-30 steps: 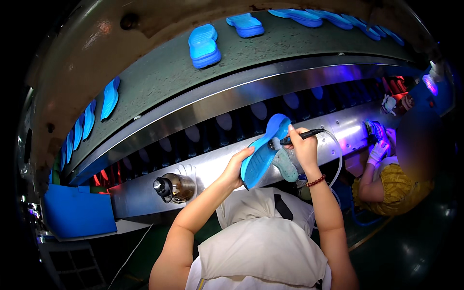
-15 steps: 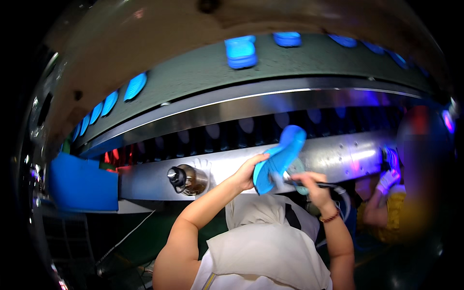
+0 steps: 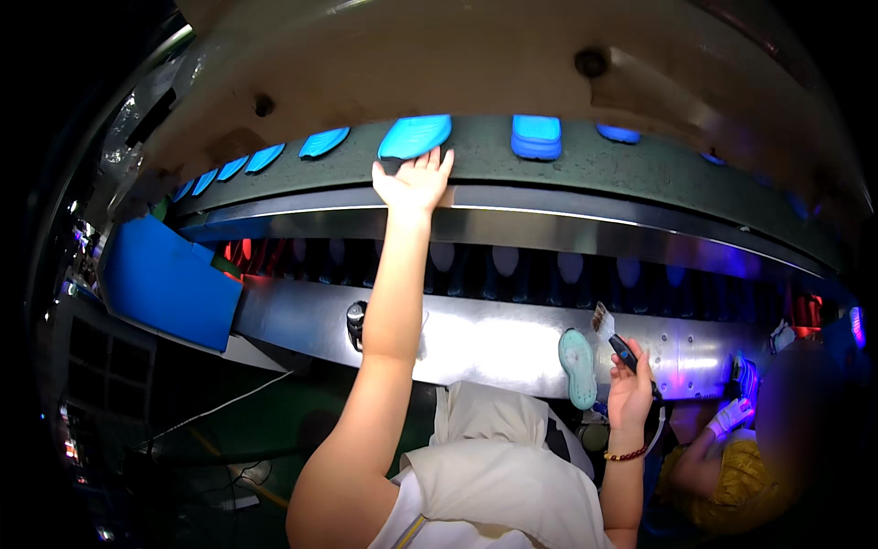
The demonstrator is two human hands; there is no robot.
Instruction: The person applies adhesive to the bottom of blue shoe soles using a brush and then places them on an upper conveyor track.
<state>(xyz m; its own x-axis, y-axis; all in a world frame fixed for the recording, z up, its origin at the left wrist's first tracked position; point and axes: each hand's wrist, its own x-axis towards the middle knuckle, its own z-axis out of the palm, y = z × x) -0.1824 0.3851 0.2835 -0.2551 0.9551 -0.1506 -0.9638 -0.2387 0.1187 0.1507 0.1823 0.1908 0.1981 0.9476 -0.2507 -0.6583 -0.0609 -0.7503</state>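
Observation:
My left hand [image 3: 413, 183] is stretched far forward over the green belt, palm up with fingers spread. Its fingertips meet the near edge of a bright blue shoe sole [image 3: 416, 137] that lies on the belt. My right hand [image 3: 631, 389] is wrapped round the black handle of a brush [image 3: 605, 326], bristles pointing up and left, with a pale tube or cord hanging by the wrist. Left of the brush, a pale green shoe sole [image 3: 578, 371] rests on the metal bench [image 3: 485, 352].
Other blue soles [image 3: 536, 137] lie spaced along the belt [image 3: 347, 174]. A metal rail [image 3: 549, 210] separates it from a dark slot with rounded shapes. A black-topped bottle [image 3: 357, 322] stands partly behind my left forearm. Left is a blue panel [image 3: 169, 284]; right, a co-worker's gloved hand [image 3: 732, 418].
My left hand has gone from holding a blue sole over the bench to reaching onto the belt, where a sole now lies at its fingertips. The brush has moved away from the sole, rightward.

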